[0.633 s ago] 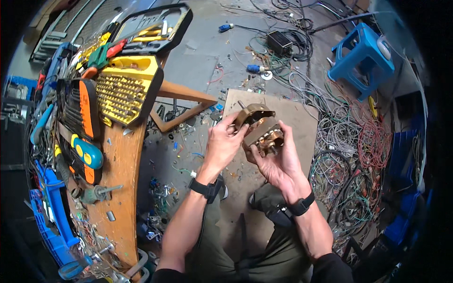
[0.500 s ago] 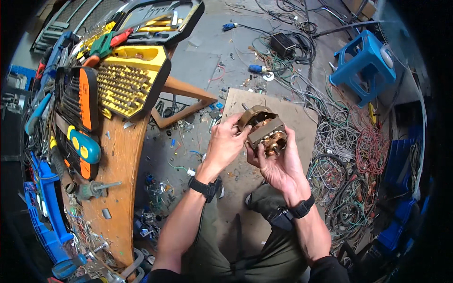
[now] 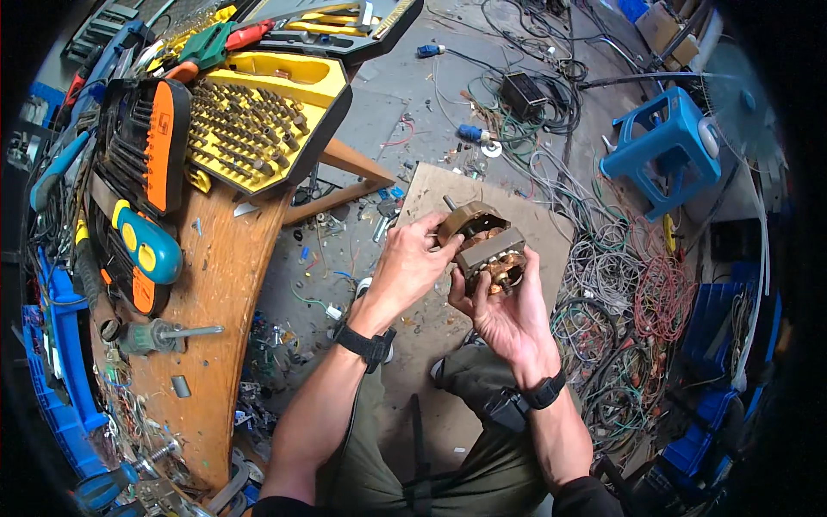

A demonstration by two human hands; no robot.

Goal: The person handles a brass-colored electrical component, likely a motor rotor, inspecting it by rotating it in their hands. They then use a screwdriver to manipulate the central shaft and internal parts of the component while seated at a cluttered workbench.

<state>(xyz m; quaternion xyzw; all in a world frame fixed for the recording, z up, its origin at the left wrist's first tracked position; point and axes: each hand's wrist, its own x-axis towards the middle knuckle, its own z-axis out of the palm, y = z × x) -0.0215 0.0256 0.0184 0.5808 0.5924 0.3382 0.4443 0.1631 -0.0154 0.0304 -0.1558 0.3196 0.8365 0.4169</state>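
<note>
Motor assembly [image 3: 491,250] | held in the air above the brown board [image 3: 543,221] | brass-coloured end cover [image 3: 469,215] pinched between thumb and fingers of left hand [image 3: 410,265] | copper-wound end [image 3: 506,270] cupped by curled right hand [image 3: 510,317]

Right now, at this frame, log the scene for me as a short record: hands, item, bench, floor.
Left hand: fingertips on the curved, brass-coloured end of the motor-like part
Right hand: grips its other end, by the copper windings
Item joints: cannot tell whether its sections are fastened
Wooden bench, at left: yellow bit case, orange key holder
Floor, at right: blue stool, tangled wires
</note>
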